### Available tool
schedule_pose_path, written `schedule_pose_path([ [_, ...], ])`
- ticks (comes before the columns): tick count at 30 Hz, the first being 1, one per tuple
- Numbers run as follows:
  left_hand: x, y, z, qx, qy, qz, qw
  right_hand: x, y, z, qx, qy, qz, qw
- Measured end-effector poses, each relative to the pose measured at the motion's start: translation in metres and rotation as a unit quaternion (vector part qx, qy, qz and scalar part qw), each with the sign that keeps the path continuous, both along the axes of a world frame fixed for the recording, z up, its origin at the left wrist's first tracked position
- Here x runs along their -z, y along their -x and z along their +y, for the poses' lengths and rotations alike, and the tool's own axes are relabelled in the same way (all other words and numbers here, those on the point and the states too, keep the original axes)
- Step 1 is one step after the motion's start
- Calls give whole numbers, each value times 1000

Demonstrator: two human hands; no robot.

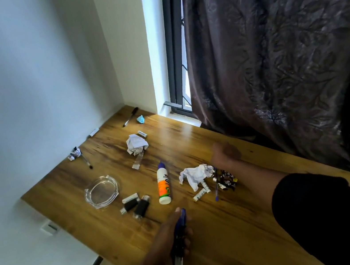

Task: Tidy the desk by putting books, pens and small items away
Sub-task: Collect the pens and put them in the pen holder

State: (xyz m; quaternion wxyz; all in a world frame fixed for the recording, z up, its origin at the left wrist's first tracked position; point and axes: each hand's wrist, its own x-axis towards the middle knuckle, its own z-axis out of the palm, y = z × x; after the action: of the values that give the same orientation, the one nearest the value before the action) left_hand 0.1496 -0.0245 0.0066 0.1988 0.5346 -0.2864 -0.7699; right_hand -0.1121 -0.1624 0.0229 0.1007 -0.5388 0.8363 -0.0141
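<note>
I see the glass ashtray (101, 191) and black lighters (135, 206) on the desk (233, 227), left of and beyond my left hand (171, 238), whose fingers curl round a bundle of pens (178, 243). Crumpled paper (195, 175) and a blue pen (216, 189) lie just beside my right hand (225, 152); blur hides its fingers, so I cannot tell its grip.

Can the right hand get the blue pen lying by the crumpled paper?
Probably yes. The right hand hovers just beyond the blue pen, and nothing covers it; only crumpled paper and a wrapper lie beside it.
</note>
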Motion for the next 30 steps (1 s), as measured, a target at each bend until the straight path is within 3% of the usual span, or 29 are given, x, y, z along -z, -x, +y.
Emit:
schedule_pose_path([
  [10,13,27,-7,16,-32,43,998,-2,25,21,31,-12,-36,999],
  [22,11,82,-17,43,-85,154,983,-49,68,80,123,85,-246,958],
  [30,2,115,-13,76,-74,163,981,-58,18,131,-1,33,-384,923],
])
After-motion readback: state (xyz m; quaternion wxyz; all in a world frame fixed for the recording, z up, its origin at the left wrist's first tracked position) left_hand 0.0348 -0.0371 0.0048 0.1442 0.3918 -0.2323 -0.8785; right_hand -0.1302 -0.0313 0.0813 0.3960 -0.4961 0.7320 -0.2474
